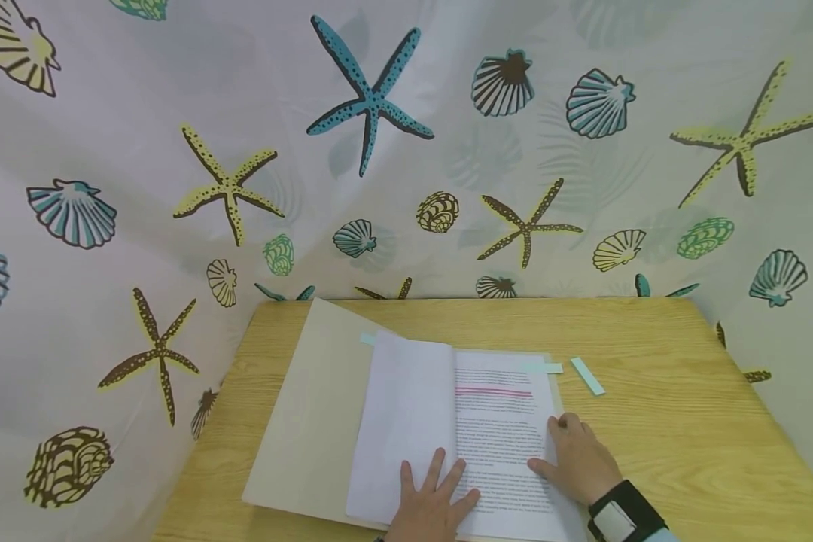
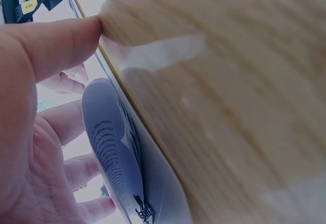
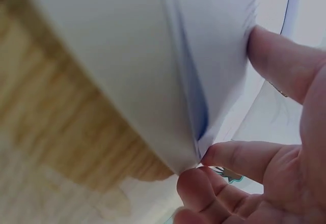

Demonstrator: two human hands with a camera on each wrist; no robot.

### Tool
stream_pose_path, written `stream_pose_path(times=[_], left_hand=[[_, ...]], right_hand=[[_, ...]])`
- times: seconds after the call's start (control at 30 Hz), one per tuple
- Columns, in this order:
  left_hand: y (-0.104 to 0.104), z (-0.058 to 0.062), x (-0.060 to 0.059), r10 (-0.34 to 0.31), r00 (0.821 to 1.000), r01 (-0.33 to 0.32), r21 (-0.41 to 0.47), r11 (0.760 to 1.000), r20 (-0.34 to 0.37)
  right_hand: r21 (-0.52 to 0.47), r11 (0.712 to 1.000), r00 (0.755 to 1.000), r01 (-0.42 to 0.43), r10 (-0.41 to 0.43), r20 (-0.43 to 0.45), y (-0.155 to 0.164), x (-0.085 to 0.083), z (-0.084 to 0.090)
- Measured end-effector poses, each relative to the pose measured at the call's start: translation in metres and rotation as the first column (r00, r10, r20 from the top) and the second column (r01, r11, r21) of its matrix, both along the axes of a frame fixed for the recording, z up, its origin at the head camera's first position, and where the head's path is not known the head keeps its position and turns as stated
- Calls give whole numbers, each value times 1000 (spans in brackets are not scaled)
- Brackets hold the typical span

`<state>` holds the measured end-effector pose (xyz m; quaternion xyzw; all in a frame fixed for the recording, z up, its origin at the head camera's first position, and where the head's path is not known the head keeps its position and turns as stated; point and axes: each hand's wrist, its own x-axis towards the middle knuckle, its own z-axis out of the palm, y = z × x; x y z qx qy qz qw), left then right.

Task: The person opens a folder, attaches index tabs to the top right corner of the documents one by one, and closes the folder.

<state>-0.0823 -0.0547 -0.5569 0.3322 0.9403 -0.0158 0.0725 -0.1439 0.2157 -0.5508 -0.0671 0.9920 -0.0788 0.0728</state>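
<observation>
Both my hands lie nearest, low on the pages (image 1: 494, 436) of a stapled document that sits open in a folder (image 1: 312, 421) on the desk (image 1: 684, 436). My left hand (image 1: 433, 504) rests flat with fingers spread and straight, pressing the gutter where the turned-back leaf meets the printed page; its grip is released, holding nothing. My right hand (image 1: 579, 463) sits at the right edge of the pages, fingers curled at the margin. The right wrist view shows the thumb (image 3: 285, 66) and fingertips (image 3: 239, 158) pinching a corner of the sheets (image 3: 153, 66), so this grip is grasping the pages. A black band with a white patch (image 1: 619, 516) wraps my right wrist.

On the pages, a pink highlighted line (image 1: 493, 392) runs across the upper text. A pale blue tab (image 1: 545, 368) sticks out at the top right corner of the pages, and another (image 1: 367, 339) shows at their top left. Just right of the pages, a loose blue strip (image 1: 587, 376) lies on the desk. The folder spreads left of the pages, its cover lying open. Beyond the desk hangs a curtain (image 1: 369, 105) printed with starfish and shells.
</observation>
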Motion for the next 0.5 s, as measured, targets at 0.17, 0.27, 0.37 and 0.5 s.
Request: stream_pose_path(times=[0.17,0.27,0.37,0.5], left_hand=[[0,-1,0,0,1000,-1,5,1000,11],[0,-2,-1,-1,1000,1,6,1000,11],[0,-3,-1,-4,1000,4,8,1000,0],[-1,-5,-1,-13,1000,13,9,1000,-16]], right_hand=[[-68,998,998,15,-11,57,-2,0,1],[-118,992,994,50,-38,106,-4,-1,1],[-164,982,987,98,-75,140,-3,-3,0],[-232,959,978,162,-126,164,3,-6,-3]])
